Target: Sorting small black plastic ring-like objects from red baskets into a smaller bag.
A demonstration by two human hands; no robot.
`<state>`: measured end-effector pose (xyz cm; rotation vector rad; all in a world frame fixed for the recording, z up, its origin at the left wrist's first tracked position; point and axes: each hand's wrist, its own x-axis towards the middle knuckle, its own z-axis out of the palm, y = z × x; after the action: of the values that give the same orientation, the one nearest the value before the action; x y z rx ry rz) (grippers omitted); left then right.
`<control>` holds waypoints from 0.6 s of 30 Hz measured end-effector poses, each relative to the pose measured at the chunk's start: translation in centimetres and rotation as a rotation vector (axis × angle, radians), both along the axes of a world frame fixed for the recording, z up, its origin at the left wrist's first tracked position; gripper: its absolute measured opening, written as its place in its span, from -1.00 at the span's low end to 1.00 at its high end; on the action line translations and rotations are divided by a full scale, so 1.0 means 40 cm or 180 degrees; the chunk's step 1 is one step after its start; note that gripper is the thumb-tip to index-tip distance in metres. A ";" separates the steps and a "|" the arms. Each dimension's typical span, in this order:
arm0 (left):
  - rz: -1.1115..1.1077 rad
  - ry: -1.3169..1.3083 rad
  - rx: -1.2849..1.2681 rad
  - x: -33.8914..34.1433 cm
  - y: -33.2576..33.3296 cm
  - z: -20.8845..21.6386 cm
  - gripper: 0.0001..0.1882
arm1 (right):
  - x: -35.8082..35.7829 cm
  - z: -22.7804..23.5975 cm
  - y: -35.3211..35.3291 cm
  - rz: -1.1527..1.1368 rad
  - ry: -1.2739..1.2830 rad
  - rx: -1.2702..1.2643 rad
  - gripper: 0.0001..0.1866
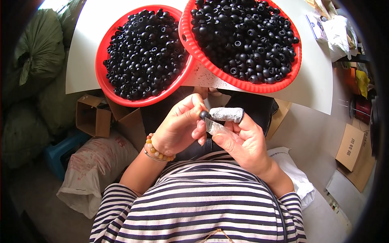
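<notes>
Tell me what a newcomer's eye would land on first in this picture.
Probably the two red basins across the top, heaped with small round black pieces. Next, just below them near the centre, the left hand pinches one black piece against a clear-wrapped tool in the right hand, whose index finger wears a grey sleeve. The striped top fills much of the lower middle.

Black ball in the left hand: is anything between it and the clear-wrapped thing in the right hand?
Nothing visible blocks it: the black ball, pinched in the left hand, appears to touch the tip of the clear-wrapped thing in the right hand.
</notes>
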<state>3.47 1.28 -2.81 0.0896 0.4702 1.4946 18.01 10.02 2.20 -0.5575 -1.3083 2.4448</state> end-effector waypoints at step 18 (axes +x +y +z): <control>0.0199 0.0399 -0.0044 0.011 0.000 0.012 -0.88 | 0.005 -0.020 -0.006 -0.0028 -0.0165 -0.0028 -0.63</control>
<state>3.91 1.27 -2.33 0.1596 0.5888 1.5526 18.21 9.79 1.39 -0.6315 -1.3127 2.4454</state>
